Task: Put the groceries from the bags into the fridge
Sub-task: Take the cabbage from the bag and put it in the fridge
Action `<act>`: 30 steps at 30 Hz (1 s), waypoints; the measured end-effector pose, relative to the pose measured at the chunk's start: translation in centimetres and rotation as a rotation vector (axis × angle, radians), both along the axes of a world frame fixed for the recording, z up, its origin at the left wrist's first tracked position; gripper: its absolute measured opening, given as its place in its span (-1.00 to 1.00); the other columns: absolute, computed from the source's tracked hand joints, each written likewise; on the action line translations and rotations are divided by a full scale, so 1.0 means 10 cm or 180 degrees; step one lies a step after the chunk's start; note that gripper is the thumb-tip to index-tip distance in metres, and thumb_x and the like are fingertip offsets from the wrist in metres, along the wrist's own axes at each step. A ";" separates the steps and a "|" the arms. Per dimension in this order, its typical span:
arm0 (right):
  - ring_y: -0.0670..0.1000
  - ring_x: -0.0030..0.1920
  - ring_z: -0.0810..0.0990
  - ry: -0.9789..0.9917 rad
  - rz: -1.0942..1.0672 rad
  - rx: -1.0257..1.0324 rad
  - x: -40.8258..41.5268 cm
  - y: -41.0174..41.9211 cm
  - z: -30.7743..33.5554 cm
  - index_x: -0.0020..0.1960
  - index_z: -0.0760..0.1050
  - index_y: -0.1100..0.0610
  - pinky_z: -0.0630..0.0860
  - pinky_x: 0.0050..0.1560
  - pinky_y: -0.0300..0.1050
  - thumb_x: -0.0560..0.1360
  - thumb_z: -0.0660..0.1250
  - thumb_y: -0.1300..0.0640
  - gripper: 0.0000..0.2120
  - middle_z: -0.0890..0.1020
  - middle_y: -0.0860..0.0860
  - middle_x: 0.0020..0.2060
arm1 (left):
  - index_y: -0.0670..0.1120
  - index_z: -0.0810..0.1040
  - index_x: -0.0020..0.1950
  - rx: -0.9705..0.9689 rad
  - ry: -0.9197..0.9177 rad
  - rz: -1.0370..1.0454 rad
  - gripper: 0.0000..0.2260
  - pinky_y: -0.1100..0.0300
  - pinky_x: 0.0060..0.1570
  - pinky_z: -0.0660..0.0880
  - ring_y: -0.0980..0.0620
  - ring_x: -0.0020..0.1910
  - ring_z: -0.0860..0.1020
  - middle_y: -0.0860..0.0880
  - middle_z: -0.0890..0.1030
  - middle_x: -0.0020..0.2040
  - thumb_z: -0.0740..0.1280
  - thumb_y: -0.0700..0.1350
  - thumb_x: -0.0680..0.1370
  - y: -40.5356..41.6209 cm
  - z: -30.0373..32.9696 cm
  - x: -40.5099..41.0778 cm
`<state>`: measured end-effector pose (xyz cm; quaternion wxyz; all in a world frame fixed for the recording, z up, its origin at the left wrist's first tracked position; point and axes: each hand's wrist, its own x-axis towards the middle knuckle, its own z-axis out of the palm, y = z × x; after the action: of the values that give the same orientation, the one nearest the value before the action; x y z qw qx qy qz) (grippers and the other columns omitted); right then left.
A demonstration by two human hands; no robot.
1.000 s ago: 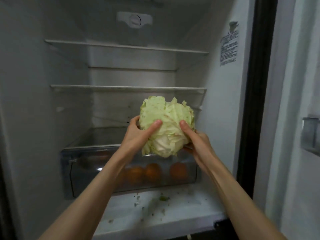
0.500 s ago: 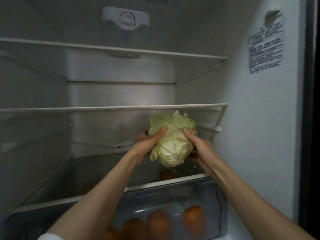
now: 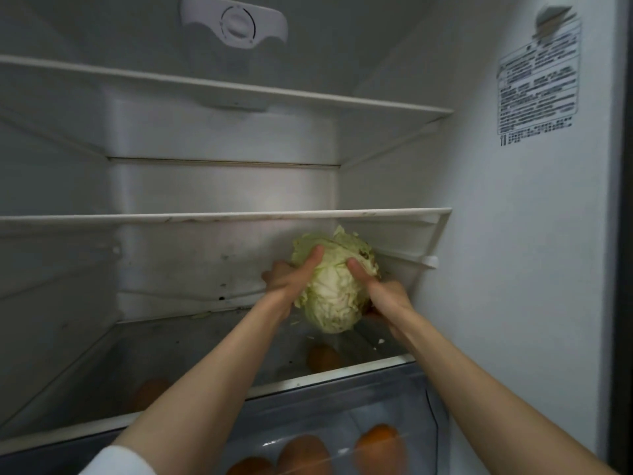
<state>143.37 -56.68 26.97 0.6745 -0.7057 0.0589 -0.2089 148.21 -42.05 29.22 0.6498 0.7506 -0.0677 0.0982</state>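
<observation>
A dim, grey-toned scene is shown, lit softly from the front. The fridge's back wall (image 3: 222,193) is brightest; its left side lies shadowed. Shelf edges (image 3: 222,217) are bowed by wide-angle distortion. Slight blur is seen throughout.

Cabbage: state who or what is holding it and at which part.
Both hands hold the cabbage by its sides: the left hand grips its left flank, the right hand its right flank, thumbs across the front.

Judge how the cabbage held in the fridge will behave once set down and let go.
The cabbage is rounded, so it may roll on the glass shelf. Left hand and right hand both grip it, suggesting some weight. Loose outer leaves look apt to shed.
</observation>
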 end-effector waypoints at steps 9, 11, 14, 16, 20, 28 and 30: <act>0.23 0.28 0.43 -0.0149 -0.0910 -0.0248 -0.02 0.14 -0.03 0.33 0.31 0.29 0.41 0.28 0.11 0.34 0.43 -0.20 -0.22 0.43 0.21 0.29 | -0.12 0.56 0.07 0.0329 -0.0461 0.0116 -0.75 0.24 -0.05 0.40 0.04 -0.05 0.52 -0.06 0.58 -0.01 0.18 -0.01 0.59 0.09 -0.12 -0.22; 0.21 0.26 0.44 -0.0221 -0.0904 -0.0292 -0.07 0.17 -0.03 0.31 0.31 0.23 0.41 0.28 0.10 0.38 0.44 -0.11 -0.33 0.44 0.19 0.27 | -0.15 0.56 0.13 0.0345 -0.0459 -0.0050 -0.71 0.23 -0.05 0.41 0.02 -0.02 0.55 -0.09 0.61 0.07 0.17 -0.01 0.60 0.13 -0.14 -0.31; 0.17 0.25 0.48 -0.0271 -0.0656 -0.0492 -0.16 0.17 -0.02 0.34 0.35 0.20 0.44 0.26 0.04 0.42 0.41 -0.05 -0.41 0.50 0.15 0.26 | -0.11 0.45 0.33 0.0479 -0.0404 -0.0391 -0.64 0.22 0.07 0.40 -0.02 0.19 0.51 -0.08 0.54 0.25 0.14 0.02 0.61 0.16 -0.15 -0.42; 0.15 0.25 0.49 -0.0266 -0.0432 -0.0625 -0.23 0.18 -0.01 0.37 0.36 0.18 0.44 0.27 0.04 0.45 0.38 -0.03 -0.43 0.53 0.12 0.25 | -0.08 0.35 0.39 0.0565 -0.0375 -0.0510 -0.62 0.22 0.12 0.35 -0.02 0.28 0.45 -0.05 0.47 0.33 0.13 0.04 0.61 0.19 -0.15 -0.47; 0.12 0.26 0.49 -0.0293 -0.0111 -0.0889 -0.37 0.23 0.04 0.35 0.39 0.14 0.41 0.30 -0.01 0.50 0.32 0.02 -0.54 0.54 0.09 0.25 | -0.10 0.31 0.42 0.0707 -0.0345 -0.0394 -0.60 0.26 0.10 0.30 -0.04 0.32 0.40 -0.06 0.42 0.36 0.13 0.02 0.62 0.28 -0.18 -0.45; 0.13 0.38 0.34 -0.0225 -0.0024 -0.2028 -0.71 0.32 -0.03 0.46 0.20 0.15 0.29 0.33 -0.07 0.56 0.23 -0.02 -0.46 0.38 0.11 0.39 | -0.19 0.43 0.32 0.1602 -0.0538 0.0076 -0.62 0.14 0.25 0.37 -0.15 0.28 0.45 -0.19 0.50 0.29 0.18 0.01 0.59 0.56 -0.18 -0.63; 0.14 0.37 0.34 -0.0356 -0.0007 -0.2437 -0.83 0.34 -0.07 0.45 0.21 0.12 0.28 0.34 -0.07 0.55 0.24 0.00 -0.47 0.39 0.12 0.38 | -0.18 0.42 0.31 0.1898 -0.0775 0.0278 -0.62 0.09 0.25 0.39 -0.16 0.26 0.45 -0.21 0.51 0.26 0.21 0.01 0.58 0.61 -0.19 -0.79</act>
<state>135.06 -53.31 26.29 0.3642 -0.8939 -0.0594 -0.2547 140.29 -35.96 27.31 0.3837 0.8929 -0.1384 0.1909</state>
